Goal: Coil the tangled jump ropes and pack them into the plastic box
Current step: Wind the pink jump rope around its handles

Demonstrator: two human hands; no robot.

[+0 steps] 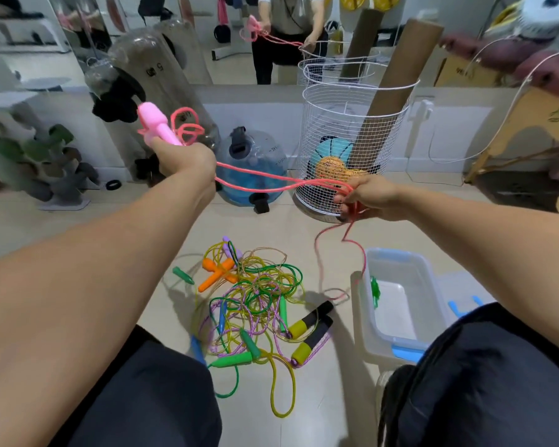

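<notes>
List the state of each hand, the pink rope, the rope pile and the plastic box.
left hand: raised, grips the pink handles
right hand: raised, pinches loops of pink cord
pink rope: stretched between both hands, tail trailing to the floor by the box
rope pile: tangled on the floor, uncoiled
plastic box: open, lid off, something small and green inside

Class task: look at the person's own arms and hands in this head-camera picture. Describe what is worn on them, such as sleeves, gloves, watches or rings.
Both forearms are bare up to the frame edge; no sleeves show. The left hand and the right hand wear no gloves. No watch, bracelet or band shows at either wrist, and no ring can be made out, though some fingers are partly hidden.
</notes>
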